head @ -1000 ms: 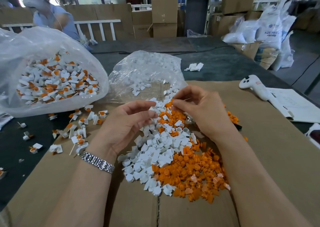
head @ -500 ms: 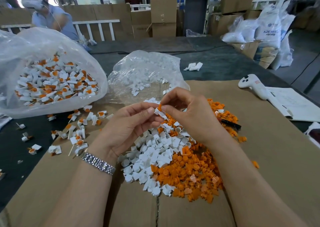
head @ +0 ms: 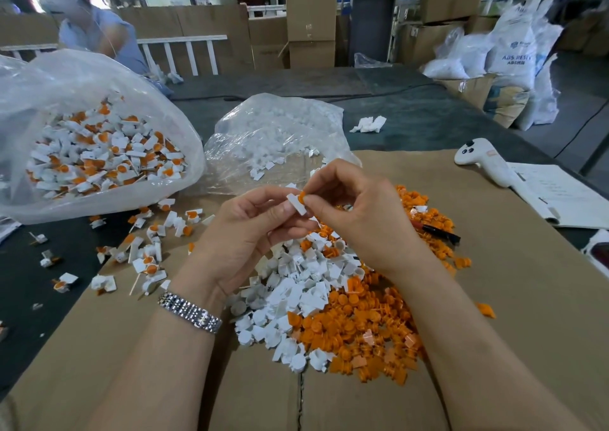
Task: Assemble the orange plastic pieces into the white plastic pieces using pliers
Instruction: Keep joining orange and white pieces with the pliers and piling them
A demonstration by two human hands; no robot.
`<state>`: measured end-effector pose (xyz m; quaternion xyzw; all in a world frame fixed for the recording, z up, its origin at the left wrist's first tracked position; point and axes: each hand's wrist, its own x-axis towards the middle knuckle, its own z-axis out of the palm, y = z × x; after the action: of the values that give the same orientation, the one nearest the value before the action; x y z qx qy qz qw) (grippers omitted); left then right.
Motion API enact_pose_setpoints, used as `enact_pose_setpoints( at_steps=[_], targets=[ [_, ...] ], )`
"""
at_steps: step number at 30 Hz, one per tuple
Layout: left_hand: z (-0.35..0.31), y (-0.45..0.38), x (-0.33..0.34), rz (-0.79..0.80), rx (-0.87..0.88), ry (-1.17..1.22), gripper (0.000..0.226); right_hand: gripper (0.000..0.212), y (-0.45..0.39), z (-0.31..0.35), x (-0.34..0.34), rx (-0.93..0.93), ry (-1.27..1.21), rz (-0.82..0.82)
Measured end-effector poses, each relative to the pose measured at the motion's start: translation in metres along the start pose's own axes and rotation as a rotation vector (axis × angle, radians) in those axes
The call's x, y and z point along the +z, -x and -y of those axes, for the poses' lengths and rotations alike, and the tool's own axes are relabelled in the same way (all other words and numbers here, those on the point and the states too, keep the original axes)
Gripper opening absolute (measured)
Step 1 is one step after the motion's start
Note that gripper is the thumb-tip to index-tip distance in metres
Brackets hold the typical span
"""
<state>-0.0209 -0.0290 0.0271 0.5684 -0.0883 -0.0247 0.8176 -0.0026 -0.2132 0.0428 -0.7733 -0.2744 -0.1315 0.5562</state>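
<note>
left hand pinches white piece | right hand pinches orange piece | risk: skewed entry, slips into pile

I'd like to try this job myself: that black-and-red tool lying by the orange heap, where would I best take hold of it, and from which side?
Probably by the dark handle end that pokes out of the orange pieces toward the right. The tool's other end is buried under the heap, so come from the right side with the right hand, low over the cardboard, and draw it out along its length. Whether it is the pliers cannot be told.
</note>
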Motion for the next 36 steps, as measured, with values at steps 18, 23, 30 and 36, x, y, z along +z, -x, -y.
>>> enact_pose_setpoints(
  at_steps=[18,23,30,36],
  targets=[
    [0.000,-0.002,-0.003,-0.051,0.021,0.019,0.009,0.022,0.001,0.003,-0.008,-0.014,0.111,0.051],
    [-0.001,-0.001,0.000,-0.071,0.015,0.002,0.020,0.021,0.000,0.002,-0.006,-0.039,0.179,-0.001],
    [0.002,-0.002,0.002,-0.138,0.027,-0.029,0.009,0.021,0.001,0.002,-0.002,-0.061,0.201,-0.014],
    [0.002,-0.003,0.003,-0.156,0.036,-0.024,0.009,0.021,0.000,0.001,-0.001,-0.053,0.197,-0.025]
  ],
)
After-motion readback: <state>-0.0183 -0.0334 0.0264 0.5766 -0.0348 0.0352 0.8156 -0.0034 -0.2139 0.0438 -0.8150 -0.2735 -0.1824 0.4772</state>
